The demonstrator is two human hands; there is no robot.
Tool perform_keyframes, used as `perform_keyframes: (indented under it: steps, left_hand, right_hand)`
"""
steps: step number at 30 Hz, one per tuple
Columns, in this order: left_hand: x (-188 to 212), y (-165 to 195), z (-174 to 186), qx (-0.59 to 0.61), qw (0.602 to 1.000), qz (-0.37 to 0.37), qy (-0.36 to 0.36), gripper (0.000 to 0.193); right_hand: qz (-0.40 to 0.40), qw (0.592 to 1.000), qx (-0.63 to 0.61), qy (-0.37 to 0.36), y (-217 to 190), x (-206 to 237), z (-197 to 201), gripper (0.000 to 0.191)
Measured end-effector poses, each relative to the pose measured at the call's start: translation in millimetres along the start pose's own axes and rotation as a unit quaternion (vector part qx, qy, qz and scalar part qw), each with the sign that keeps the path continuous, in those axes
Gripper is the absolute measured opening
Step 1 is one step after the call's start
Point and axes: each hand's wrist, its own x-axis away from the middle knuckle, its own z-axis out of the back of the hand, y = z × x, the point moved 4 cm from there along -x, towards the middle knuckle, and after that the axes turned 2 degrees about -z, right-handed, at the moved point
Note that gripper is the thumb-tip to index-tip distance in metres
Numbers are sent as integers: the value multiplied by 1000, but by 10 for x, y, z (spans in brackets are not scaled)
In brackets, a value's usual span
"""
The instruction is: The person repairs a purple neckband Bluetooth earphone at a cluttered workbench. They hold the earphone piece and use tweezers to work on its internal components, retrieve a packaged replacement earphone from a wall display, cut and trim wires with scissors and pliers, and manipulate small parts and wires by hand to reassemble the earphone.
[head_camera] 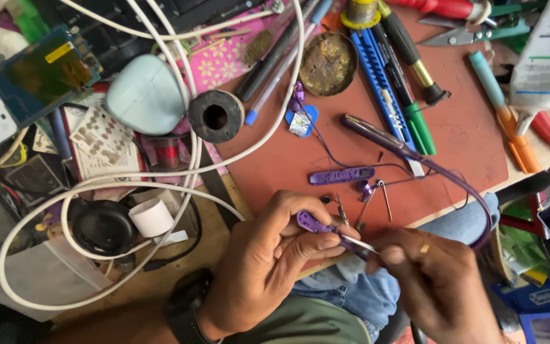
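At the lower centre of the frame, the left hand pinches a small purple plastic earphone piece between thumb and forefinger, its grip closed tight on the part. The right hand, a ring on one finger, is closed around a slim metal-tipped tool whose point touches the purple piece, just above the near edge of the reddish-brown desk.

A thin purple cable loops from the right hand up across the desk. Near the centre lies a flat purple plastic strip. A round rusty metal tin lid sits at upper centre, beside a blue utility knife and a green-handled screwdriver.

At the upper right, a white squeeze bottle with a label banded in red, green and blue points down-left. At left, a white card printed with rows of small grey shapes lies under a looping white cable, near a black roll of tape.
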Motion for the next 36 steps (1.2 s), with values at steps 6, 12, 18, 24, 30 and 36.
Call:
perform_keyframes:
  steps: [6,12,18,24,30,36]
  left_hand:
    - [4,12,-8,-33,999,-10,3,16]
    - [15,96,-21,-87,994,-59,-5,13]
    - [23,131,-14,-150,984,-97,-13,15]
    - [30,142,-16,-172,978,-114,-19,17]
    - [25,128,-12,-175,979,-101,-15,15]
    - [39,108,3,-185,978,-99,5,15]
  right_hand:
    - [43,997,55,17,-28,58,155,14]
    - [37,966,219,130,-239,71,189,29]
    - [39,904,395,161,-317,94,119,58]
    - [-15,887,457,71,-131,114,90,62]
    - [-60,911,406,-44,-24,159,203,73]
    - [-111,935,322,99,-126,268,374,45]
